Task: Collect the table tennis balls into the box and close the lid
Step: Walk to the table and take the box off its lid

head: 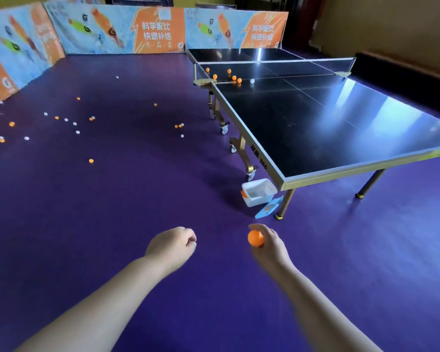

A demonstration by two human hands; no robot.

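Observation:
My right hand holds an orange ball in its fingers, low in the view above the purple floor. My left hand is beside it with fingers curled; whether anything is inside it is hidden. The clear plastic box stands open on the floor ahead, by the near corner leg of the table tennis table. Its blue lid lies on the floor just in front of it. Several orange and white balls are scattered over the floor to the left. More balls lie on the table by the net.
Printed barrier boards fence the far and left sides of the court. The table's wheeled gold frame and corner legs stand right of the box. Dark furniture lines the right wall.

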